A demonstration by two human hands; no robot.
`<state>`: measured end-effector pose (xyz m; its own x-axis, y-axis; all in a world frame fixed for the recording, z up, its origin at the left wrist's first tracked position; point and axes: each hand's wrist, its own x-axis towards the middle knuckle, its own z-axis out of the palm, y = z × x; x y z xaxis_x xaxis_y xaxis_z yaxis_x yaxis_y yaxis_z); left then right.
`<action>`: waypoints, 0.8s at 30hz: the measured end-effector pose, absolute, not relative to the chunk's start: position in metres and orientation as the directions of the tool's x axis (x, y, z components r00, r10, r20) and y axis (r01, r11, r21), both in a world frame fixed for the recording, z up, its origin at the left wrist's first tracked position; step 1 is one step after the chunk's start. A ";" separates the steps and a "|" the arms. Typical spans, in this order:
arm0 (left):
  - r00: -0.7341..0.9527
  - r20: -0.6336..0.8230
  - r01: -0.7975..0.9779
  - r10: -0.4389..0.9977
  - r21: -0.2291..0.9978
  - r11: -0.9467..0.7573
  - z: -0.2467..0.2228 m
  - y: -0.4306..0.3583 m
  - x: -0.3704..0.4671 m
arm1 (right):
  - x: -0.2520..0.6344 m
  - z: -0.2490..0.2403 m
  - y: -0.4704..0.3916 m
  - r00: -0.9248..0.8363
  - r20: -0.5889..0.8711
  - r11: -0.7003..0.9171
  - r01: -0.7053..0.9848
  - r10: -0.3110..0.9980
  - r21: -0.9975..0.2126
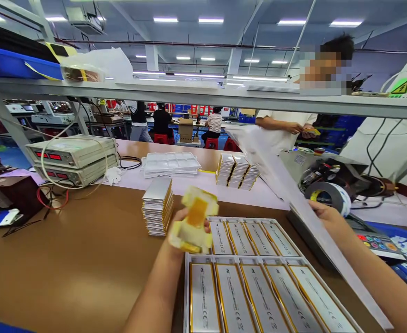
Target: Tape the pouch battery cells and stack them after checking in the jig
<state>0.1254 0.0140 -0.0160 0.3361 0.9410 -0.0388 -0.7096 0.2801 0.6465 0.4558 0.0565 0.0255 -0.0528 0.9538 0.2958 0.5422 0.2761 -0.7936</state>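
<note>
Fingers of the left hand (pixel 179 216) are closed around a blurred cream-yellow piece (pixel 197 215) with an orange patch, held up over the far left corner of a white tray (pixel 187 296). The right hand (pixel 323 213) pinches the edge of a white sheet (pixel 281 178), its fingers narrow, and the sheet slants from far left to near right, partly over the tray's right side. Flat silver packs (pixel 203 293) with orange edges lie in the tray, five in the near row and four visible in the far row. Left of the far row stands a tall stack of silver packs (pixel 156 208) on the brown table (pixel 68 259). Farther off are more stacks (pixel 236 171) and some pale trays (pixel 171 164). On the far right, near a tape roll (pixel 331 196), a person (pixel 276 121) in a white top holds something yellow
</note>
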 end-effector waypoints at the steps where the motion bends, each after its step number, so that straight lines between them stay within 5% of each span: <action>1: 0.383 -0.141 -0.682 0.913 0.623 0.382 -0.024 0.020 0.134 | 0.452 0.026 0.057 -0.073 0.274 0.271 0.517 0.959 -0.812; 5: 0.469 -0.285 -0.619 0.836 0.570 0.541 -0.055 0.037 0.158 | 0.432 0.016 0.068 -0.133 0.246 0.280 0.478 0.960 -0.833; 14: 0.554 -0.317 -0.626 0.770 0.452 0.636 -0.090 0.055 0.159 | 0.376 -0.005 0.094 -0.268 0.177 0.300 0.540 0.947 -0.787; 20: 0.486 -0.359 -0.623 0.797 0.498 0.604 -0.084 0.050 0.161 | 0.373 0.007 0.080 -0.212 0.238 0.310 0.787 0.948 -0.534; 24: 0.442 -0.333 -0.633 0.833 0.542 0.552 -0.081 0.045 0.158 | 0.401 0.026 0.031 -0.140 0.414 0.286 0.905 0.899 -0.315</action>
